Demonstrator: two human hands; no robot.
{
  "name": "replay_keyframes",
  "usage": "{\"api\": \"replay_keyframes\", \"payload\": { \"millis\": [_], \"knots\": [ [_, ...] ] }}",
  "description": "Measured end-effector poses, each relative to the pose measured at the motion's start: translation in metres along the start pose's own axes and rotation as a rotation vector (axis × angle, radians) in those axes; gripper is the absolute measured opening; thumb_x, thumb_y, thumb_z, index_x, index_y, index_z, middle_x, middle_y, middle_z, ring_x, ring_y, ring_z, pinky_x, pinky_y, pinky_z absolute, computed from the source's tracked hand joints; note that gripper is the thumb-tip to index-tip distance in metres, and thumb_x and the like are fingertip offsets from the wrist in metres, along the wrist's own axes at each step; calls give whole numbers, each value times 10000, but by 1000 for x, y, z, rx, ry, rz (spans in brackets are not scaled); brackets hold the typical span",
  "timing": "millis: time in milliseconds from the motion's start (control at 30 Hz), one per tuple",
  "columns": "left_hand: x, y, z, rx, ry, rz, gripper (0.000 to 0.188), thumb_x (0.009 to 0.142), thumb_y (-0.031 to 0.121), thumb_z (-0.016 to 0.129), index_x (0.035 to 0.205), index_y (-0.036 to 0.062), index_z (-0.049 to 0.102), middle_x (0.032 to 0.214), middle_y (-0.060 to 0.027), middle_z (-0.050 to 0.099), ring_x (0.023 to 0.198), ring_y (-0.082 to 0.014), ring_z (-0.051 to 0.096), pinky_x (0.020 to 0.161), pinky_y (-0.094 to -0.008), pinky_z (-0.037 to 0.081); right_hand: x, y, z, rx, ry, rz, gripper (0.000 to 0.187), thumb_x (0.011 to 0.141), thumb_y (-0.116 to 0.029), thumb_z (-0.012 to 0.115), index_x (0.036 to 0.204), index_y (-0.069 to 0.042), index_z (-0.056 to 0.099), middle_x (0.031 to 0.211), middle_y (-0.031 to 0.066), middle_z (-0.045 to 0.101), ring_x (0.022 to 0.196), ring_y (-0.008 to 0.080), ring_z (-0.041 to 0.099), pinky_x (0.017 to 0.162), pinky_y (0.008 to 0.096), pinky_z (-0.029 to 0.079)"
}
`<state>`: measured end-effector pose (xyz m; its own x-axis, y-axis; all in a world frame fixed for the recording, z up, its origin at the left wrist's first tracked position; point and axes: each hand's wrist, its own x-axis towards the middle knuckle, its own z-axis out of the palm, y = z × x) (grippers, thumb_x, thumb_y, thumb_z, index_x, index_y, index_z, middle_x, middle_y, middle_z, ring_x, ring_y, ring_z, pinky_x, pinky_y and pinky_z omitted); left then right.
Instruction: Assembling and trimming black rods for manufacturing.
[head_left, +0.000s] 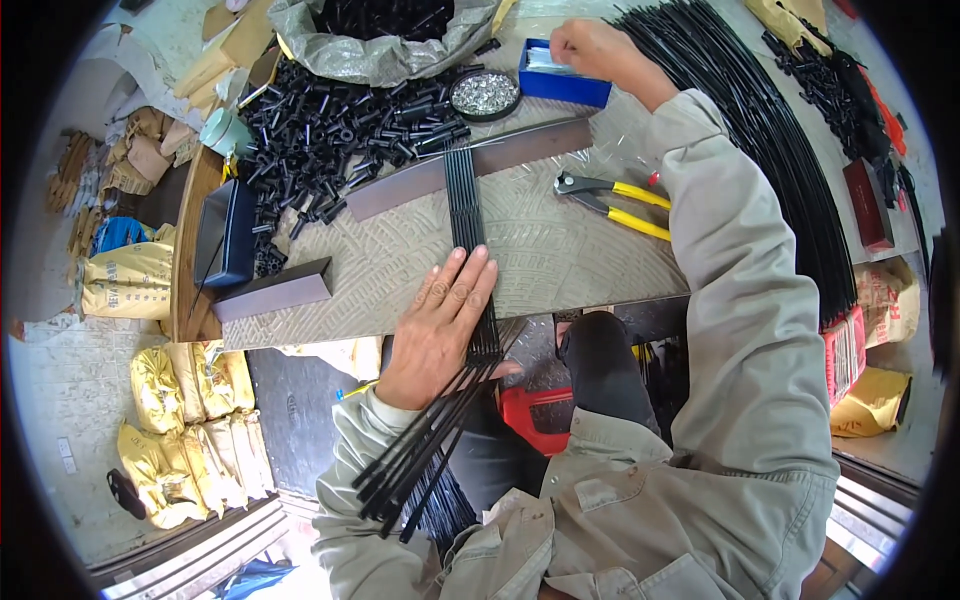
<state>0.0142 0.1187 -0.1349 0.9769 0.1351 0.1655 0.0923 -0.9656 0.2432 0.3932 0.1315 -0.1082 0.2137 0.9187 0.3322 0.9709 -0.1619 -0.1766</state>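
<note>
My left hand lies with its fingers flat across a row of thin black rods, its thumb passing beneath them at the table edge. The rods' far ends rest side by side on a notched metal strip, with a thin wire across them. Their near ends fan out over my left forearm. At the back, my right hand is closed at the fingertips over a blue box of thin pale pieces; what it pinches is hidden. Yellow-handled pincers lie near my right forearm.
Black plastic parts are heaped at the left, below a grey sack. A round dish holds small shiny pieces. Long black rods lie along the right. A dark tray and a metal bar stand near the left edge.
</note>
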Motion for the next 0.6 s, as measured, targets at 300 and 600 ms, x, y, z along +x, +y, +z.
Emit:
{"api": "replay_keyframes", "payload": {
  "millis": [300, 600],
  "knots": [
    [2, 7, 3, 0, 19, -42, 938, 640, 608, 604, 1294, -14, 352, 1352, -175, 336, 1274, -331, 290, 1021, -438, 269, -32, -92, 29, 309, 59, -216, 99, 808, -157, 542, 864, -113, 610, 810, 80, 603, 756, 289, 582, 646, 362, 453],
    [2, 5, 7, -23, 55, -33, 927, 649, 599, 607, 1291, -20, 354, 1348, -182, 340, 1268, -342, 296, 1018, -446, 269, -42, -94, 31, 272, 31, -159, 95, 778, -144, 590, 858, -139, 641, 780, 64, 596, 729, 277, 586, 608, 379, 456]
  ]
}}
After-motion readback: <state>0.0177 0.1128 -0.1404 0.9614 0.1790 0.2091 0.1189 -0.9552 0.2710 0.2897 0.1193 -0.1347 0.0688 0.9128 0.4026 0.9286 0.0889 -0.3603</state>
